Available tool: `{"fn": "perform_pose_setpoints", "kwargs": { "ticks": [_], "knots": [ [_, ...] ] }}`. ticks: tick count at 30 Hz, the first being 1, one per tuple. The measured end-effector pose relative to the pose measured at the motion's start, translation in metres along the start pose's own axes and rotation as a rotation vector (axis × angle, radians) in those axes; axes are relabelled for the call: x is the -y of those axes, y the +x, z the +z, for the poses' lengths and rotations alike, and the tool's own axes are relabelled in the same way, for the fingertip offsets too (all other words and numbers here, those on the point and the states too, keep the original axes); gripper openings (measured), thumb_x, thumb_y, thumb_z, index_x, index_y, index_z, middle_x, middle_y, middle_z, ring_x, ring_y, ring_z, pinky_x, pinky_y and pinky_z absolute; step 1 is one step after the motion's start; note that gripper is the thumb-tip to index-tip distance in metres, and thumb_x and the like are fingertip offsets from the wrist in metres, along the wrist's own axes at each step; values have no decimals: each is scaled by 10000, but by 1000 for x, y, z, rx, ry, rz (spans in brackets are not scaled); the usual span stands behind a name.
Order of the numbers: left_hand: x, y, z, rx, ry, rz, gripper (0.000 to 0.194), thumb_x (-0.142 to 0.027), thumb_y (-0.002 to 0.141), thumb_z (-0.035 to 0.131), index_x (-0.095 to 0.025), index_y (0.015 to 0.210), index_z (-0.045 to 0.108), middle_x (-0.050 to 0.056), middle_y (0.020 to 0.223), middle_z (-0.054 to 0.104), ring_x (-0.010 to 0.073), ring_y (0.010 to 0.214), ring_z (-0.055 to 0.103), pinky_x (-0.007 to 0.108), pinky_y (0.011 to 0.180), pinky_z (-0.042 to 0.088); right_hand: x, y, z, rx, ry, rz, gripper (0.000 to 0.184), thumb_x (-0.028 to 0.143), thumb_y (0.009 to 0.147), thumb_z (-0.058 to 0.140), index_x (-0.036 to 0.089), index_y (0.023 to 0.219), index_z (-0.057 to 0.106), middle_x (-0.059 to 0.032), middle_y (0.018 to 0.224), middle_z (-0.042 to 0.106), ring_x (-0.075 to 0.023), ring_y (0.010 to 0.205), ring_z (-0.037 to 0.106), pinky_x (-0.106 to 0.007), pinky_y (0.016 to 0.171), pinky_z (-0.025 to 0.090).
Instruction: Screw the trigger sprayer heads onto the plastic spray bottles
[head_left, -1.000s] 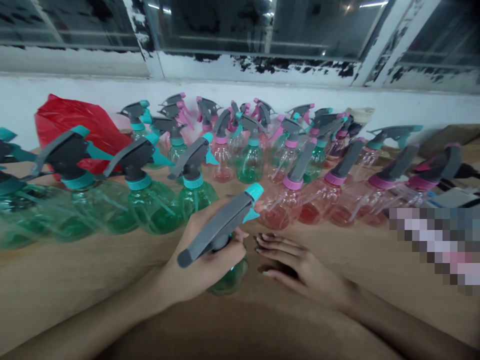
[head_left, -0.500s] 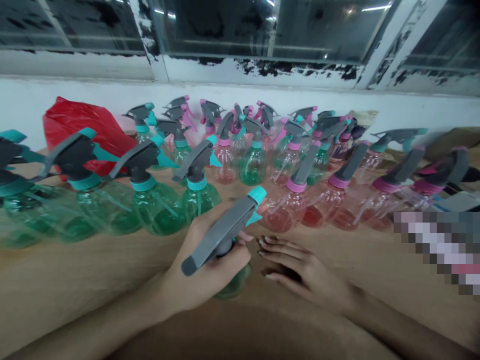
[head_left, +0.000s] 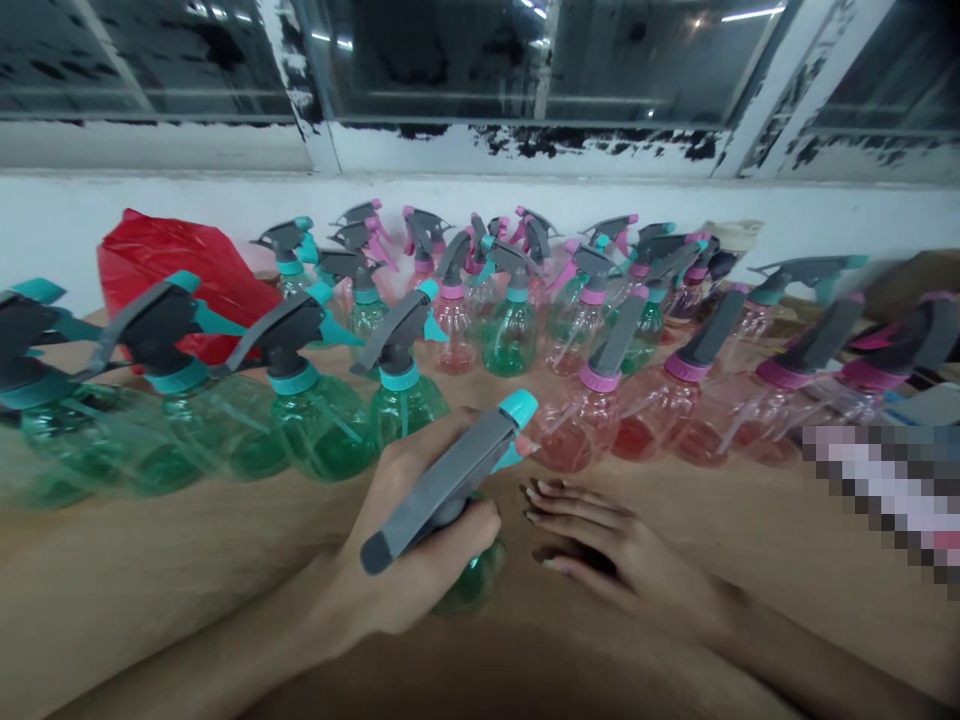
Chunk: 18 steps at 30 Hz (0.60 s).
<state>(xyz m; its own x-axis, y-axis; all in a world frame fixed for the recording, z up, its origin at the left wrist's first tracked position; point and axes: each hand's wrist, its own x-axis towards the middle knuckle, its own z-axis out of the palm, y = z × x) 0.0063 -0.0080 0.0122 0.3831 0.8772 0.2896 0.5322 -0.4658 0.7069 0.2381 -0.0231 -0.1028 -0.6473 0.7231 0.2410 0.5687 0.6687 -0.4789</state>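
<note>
My left hand [head_left: 420, 540] is closed around the neck of a green spray bottle [head_left: 471, 585] with a grey trigger head and a turquoise nozzle. The nozzle points away and to the right; most of the bottle's body is hidden under the hand. To the right of it, my right hand [head_left: 600, 535] rests on the wooden table [head_left: 690, 510], fingers stretched out and apart from the bottle. A green spray bottle [head_left: 409, 405] stands just beyond my left hand. Beyond my right hand is a pink spray bottle [head_left: 566, 430].
More green spray bottles [head_left: 322, 430] line the left, and pink ones [head_left: 697, 420] the right. Several mixed bottles [head_left: 510, 335] stand behind them. A red plastic bag [head_left: 176, 275] lies at the back left, before a white wall [head_left: 187, 200] under windows. A pixelated patch covers the right edge.
The whole view has shifted slightly, so everything sits a little lower. The left hand keeps its hold on the spray bottle, and the right hand stays on the table.
</note>
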Motion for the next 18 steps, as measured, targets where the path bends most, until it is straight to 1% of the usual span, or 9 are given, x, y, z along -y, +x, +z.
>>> {"fn": "perform_pose_setpoints", "kwargs": {
  "ticks": [3, 7, 10, 14, 18],
  "knots": [
    [1, 0, 0, -13, -16, -8, 84, -188, 675, 454, -261, 710, 478, -42, 607, 544, 170, 562, 536, 288, 518, 456, -1, 0, 1, -24, 18, -3, 399, 321, 905, 531, 271, 1300, 499, -19, 1359, 519, -202, 1290, 427, -434, 1075, 381],
    [2, -2, -1, 21, -18, 2, 144, -189, 704, 475, -259, 808, 545, -35, 659, 600, 179, 613, 588, 290, 551, 472, 1, 0, 1, -36, 19, -2, 413, 315, 901, 538, 269, 1309, 491, -24, 1359, 518, -208, 1287, 431, -442, 1073, 381],
    [2, -3, -1, 11, -9, 8, 143, -191, 712, 477, -254, 811, 559, -35, 669, 612, 173, 599, 579, 285, 550, 468, 2, -1, 0, -19, -2, 14, 403, 327, 907, 526, 261, 1303, 496, -20, 1367, 510, -204, 1294, 421, -439, 1078, 377],
    [1, -3, -1, -4, -30, -5, 136, -207, 703, 480, -259, 815, 536, -48, 624, 541, 156, 556, 501, 276, 546, 459, 2, -1, 0, -21, 2, 15, 401, 335, 909, 522, 261, 1302, 496, -20, 1369, 507, -201, 1295, 420, -437, 1073, 385],
    [1, -2, 2, -49, -40, -15, 24, -229, 678, 477, -252, 671, 474, -49, 572, 461, 147, 518, 435, 269, 496, 428, 0, -1, 0, -12, 7, 7, 407, 335, 907, 524, 260, 1306, 494, -24, 1367, 511, -202, 1293, 422, -434, 1076, 381]
  ]
}}
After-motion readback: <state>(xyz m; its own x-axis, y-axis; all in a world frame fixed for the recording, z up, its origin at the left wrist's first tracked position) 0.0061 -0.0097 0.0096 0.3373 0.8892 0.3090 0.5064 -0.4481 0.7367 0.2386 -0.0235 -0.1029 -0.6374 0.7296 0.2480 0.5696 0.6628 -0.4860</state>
